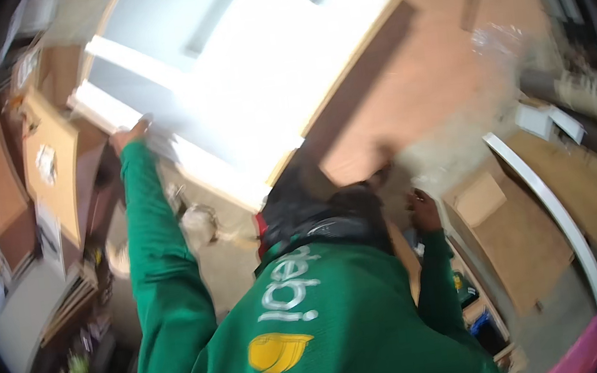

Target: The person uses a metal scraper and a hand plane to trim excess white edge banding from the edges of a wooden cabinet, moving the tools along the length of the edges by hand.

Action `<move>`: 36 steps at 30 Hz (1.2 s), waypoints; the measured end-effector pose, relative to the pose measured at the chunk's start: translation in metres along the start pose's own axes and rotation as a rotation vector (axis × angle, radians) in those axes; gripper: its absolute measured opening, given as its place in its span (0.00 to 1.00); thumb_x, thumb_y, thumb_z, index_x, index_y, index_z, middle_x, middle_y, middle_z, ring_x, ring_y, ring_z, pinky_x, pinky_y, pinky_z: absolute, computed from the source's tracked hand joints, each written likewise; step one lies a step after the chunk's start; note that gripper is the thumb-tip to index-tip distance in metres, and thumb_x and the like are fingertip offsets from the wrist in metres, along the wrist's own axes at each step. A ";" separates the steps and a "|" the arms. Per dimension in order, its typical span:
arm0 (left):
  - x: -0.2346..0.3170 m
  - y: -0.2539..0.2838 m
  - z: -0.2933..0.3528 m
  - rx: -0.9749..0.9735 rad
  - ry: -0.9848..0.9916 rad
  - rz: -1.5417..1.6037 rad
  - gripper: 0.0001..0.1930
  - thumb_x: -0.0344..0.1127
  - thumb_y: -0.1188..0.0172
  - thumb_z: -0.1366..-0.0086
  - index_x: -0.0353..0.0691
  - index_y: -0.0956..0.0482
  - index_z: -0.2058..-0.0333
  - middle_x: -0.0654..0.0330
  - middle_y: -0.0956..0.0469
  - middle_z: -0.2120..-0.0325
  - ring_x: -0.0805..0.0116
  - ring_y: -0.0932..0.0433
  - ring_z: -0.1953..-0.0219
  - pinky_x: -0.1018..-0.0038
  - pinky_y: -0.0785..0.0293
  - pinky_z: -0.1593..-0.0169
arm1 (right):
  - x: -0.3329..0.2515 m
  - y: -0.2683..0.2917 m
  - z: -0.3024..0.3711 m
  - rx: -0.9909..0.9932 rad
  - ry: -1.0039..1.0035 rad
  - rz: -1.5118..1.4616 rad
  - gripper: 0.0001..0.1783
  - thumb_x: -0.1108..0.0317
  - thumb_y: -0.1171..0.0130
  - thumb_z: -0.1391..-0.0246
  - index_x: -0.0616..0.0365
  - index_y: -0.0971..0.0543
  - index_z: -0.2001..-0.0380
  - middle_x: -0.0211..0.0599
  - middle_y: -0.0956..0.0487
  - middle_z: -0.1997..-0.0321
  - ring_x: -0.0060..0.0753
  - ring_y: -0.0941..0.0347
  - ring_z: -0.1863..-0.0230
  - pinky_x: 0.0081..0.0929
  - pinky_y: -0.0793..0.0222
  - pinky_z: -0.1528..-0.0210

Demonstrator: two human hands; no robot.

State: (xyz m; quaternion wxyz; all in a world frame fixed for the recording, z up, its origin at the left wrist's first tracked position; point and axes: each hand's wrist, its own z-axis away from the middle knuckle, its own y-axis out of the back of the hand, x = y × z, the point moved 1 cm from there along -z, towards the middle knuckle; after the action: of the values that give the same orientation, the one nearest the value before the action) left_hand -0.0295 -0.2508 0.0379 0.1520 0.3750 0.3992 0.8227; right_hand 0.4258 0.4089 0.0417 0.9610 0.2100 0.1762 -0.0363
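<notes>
My left hand (pixel 132 135) grips the outer edge of a long white strip (pixel 102 109) along the near left side of a large white panel (pixel 248 67). Glare washes out much of the panel; its right side has a light wooden edge (pixel 364 50). Low on the right of my body, my right hand (pixel 423 210) hangs apart from the panel. Its fingers look loosely parted and blurred, with nothing visible in them.
Brown and tan boards (pixel 53 166) lean at the left. A reddish-brown sheet (pixel 414 99) lies beyond the panel. To the right are cardboard (pixel 514 235), a long white strip (pixel 555 212) and clear plastic wrap (pixel 497 40). An open box with tools (pixel 482 313) stands by my right arm.
</notes>
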 end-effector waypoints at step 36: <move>0.258 -0.327 0.320 -0.082 -0.900 -0.528 0.23 0.40 0.39 0.28 0.42 0.36 0.40 0.45 0.20 0.47 0.36 0.19 0.51 0.49 0.22 0.51 | 0.039 0.328 -0.133 0.613 0.385 0.281 0.14 0.57 0.39 0.38 0.53 0.12 0.59 0.56 0.17 0.65 0.60 0.20 0.62 0.50 0.24 0.53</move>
State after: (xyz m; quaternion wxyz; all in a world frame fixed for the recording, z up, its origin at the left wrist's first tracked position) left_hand 0.0168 0.2723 0.0417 0.5252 0.5717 0.3429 0.5290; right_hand 0.4663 0.7625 0.0430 0.7986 0.5126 0.3038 0.0848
